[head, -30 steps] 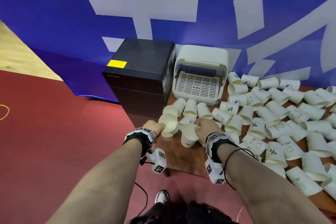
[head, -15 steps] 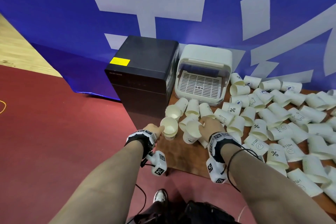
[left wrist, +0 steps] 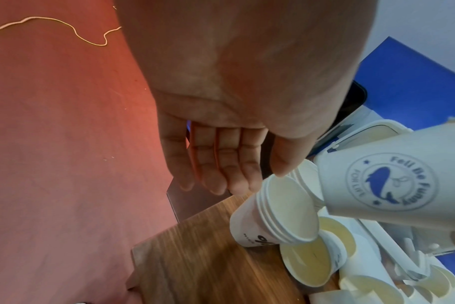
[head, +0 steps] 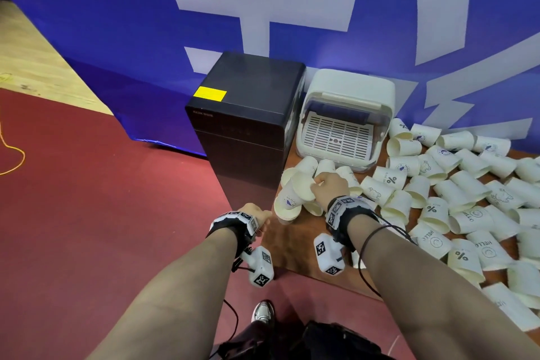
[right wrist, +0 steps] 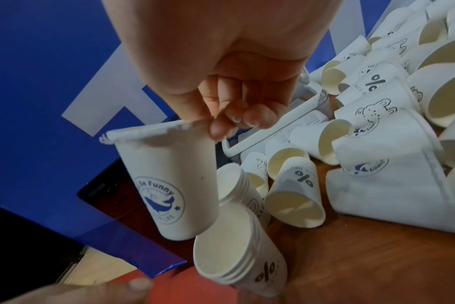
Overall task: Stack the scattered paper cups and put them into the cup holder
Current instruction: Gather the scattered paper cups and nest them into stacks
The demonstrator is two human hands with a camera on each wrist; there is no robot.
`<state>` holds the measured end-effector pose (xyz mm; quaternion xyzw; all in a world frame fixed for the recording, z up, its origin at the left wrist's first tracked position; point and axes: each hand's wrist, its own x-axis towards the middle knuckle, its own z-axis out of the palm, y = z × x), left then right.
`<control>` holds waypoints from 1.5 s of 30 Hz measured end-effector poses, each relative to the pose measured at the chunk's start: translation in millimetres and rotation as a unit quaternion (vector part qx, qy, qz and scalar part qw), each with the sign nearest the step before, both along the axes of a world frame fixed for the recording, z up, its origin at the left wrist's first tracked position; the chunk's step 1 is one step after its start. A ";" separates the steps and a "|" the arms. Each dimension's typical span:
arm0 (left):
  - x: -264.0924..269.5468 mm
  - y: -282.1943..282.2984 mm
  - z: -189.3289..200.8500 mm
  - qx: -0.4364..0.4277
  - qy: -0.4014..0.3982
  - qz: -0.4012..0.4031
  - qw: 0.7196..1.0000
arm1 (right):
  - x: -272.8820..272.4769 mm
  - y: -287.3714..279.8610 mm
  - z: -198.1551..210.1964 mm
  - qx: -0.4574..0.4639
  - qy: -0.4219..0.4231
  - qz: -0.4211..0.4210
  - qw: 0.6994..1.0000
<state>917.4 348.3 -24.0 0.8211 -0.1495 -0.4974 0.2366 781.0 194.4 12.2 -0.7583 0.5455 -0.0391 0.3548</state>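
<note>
Right grip: right hand (right wrist: pixel 237 88) pinching whale cup (right wrist: pixel 169 185) by rim only, between thumb and fingertip (right wrist: pixel 217 129); rim visibly crushed and frayed at pinch.
Cup pose: hanging base-down, tilted, base just over mouth of stack (right wrist: pixel 237 255).
Left grip: left hand (left wrist: pixel 221 123) spread flat, fingers straight, holding nothing; beside stack, thumb tip near its rim, contact unclear.
Stack: several nested cups, "%" print, leaning at table (head: pixel 295 245) edge; unsupported by either hand, as far as visible.
Holder: white holder (head: pixel 344 117) at rear, next to black box (head: pixel 245 102); grated tray bare, no cups in yet.
Scatter: loose cups (head: pixel 455 190) lying on sides across table, most untouched.
Risk, tip: judged likely that pushing cup in off-axis knocks leaning stack off table edge to red floor (head: pixel 102 213); no hand bracing it.
Risk, jam: bent rim and tilted entry may wedge cup against stack's inner wall.
Risk, slip: thin pinch on soft rim may let go mid-insert.
Material: thin white paper, cream inside, rolled rims; tapered cones, light, easily dented.
Table surface: wood grain, smooth, low grip for cup bases.
</note>
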 end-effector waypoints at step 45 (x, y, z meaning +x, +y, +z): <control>-225.5 -85.7 -31.5 0.055 -0.186 -0.274 0.942 | -290.5 -32.2 -57.3 0.031 0.117 -0.055 0.991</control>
